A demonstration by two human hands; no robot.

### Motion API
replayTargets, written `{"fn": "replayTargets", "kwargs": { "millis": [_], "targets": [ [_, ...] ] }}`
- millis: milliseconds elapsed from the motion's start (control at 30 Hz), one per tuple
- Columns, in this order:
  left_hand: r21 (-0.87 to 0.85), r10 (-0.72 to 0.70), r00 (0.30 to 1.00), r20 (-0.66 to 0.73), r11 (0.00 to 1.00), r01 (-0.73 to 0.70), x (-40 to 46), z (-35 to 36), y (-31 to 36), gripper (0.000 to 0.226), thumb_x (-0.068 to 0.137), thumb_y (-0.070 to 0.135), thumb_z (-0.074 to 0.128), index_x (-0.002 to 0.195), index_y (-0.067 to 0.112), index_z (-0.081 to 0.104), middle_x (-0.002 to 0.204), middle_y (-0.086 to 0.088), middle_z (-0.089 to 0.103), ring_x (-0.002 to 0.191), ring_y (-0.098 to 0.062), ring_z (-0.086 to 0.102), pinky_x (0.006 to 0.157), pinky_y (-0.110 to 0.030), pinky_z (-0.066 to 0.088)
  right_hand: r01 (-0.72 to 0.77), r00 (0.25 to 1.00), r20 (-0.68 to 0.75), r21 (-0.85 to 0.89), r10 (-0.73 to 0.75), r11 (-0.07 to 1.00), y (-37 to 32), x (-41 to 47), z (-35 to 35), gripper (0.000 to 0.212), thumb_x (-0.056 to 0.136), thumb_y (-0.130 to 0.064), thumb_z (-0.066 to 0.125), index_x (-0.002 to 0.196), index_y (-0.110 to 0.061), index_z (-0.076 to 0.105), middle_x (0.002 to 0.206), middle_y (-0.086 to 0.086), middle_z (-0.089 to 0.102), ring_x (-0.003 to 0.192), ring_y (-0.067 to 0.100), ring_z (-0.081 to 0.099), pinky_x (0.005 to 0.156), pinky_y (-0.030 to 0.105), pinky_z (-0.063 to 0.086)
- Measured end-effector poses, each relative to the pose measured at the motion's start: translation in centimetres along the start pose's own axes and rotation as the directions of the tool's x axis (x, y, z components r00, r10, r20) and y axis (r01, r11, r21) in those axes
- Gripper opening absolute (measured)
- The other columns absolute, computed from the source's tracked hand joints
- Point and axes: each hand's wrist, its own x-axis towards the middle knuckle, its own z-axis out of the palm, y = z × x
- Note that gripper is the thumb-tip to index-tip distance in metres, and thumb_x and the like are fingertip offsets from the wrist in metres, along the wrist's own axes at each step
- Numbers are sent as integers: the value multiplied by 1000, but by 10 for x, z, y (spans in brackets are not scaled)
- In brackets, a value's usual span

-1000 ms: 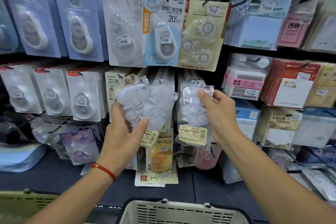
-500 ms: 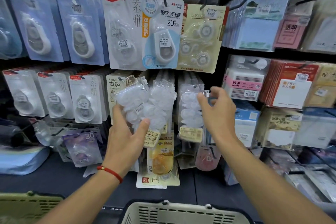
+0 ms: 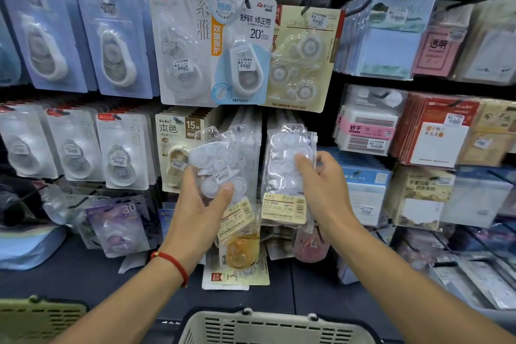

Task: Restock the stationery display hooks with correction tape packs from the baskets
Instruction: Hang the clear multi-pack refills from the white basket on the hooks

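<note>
A pale slatted basket (image 3: 276, 327) sits nearest, at the bottom edge between the two forearms, and an olive-green basket (image 3: 39, 318) shows at the lower left corner. Above them, the left hand (image 3: 199, 212), with a red cord bracelet (image 3: 171, 262) on its wrist, grips a clear bag of white correction tape refills (image 3: 217, 173); the thumb presses across the front of the bag and the fingers curl behind it, so the bag tilts to the left. Just to the right, the right hand (image 3: 324, 190) pinches a second clear refill pack (image 3: 287, 176) by its right edge, thumb on the front. This pack hangs upright with a yellowish label at its foot, in front of a row of like packs on the middle hooks; whether its hole is on a hook I cannot tell. Below both packs an orange tape pack (image 3: 241, 251) hangs. Farther back, carded correction tapes fill the wall: a pale blue 20 m card (image 3: 245, 50) and a cream card (image 3: 303, 56) above, blue cards (image 3: 111, 39) to the left. Sticky-note pads (image 3: 391, 33) fill the shelves on the right
</note>
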Motion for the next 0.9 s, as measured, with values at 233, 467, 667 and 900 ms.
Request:
{"fn": "replayTargets", "kwargs": {
  "millis": [233,467,667,900],
  "targets": [
    [12,-16,999,-38,1000,16,-2,-3,7,52,97,21,66,135,51,47,126,22,67,119,-6,66,107,-49,52,-17,999,-33,-14,16,1000,3,5,-9,40,97,-38,64,99,1,62,72,16,56,64,19,49,62,34,39],
    [86,43,999,26,995,-45,-3,3,12,54,97,6,61,110,58,54,107,17,71,91,-14,68,86,-32,58,318,935,0,-449,-356,835,1,2,-16,38,101,-36,65,135,-22,55,114,-10,60,106,8,54,93,23,43],
    [-37,-44,977,207,998,53,-7,18,12,34,89,17,78,119,26,67,102,-7,80,98,-27,76,92,-48,60,213,930,333,-141,-156,967,11,-11,2,9,103,-33,65,94,-31,67,83,-21,73,76,-6,67,64,8,47],
    [-25,-126,966,225,991,135,-7,31,10,59,87,-4,77,137,23,59,106,-12,76,87,-14,71,88,-36,63,33,999,6,-20,-33,999,9,-6,-3,17,102,-29,63,93,-15,66,79,10,74,66,28,64,68,47,53]
  ]
}}
